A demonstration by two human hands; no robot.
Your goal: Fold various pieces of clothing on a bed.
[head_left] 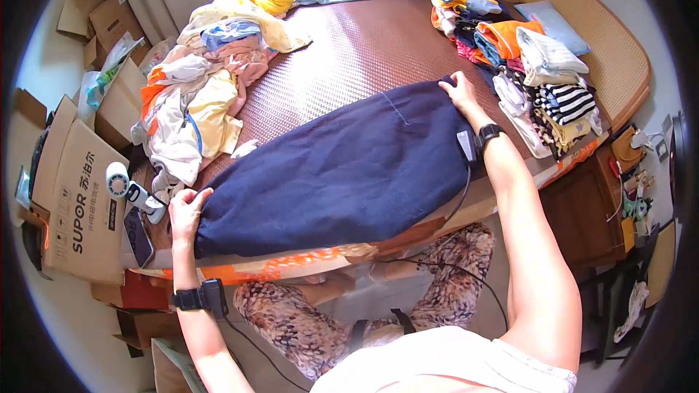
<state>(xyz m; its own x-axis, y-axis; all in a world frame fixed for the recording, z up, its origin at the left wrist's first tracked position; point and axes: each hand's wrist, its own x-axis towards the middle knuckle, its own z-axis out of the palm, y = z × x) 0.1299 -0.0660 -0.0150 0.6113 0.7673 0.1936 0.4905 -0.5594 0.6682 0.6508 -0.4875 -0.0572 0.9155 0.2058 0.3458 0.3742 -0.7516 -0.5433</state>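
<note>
Navy garment lies spread out along the near edge of the bed, over a brown woven mat. Watching remotely, I see the wearer's left hand pinching the garment's left end between thumb and fingers, and the right hand grasping its far right corner. Rumpled clothes line the bed's left edge; folded clothes are piled along the right edge, beside a rattan headboard.
</note>
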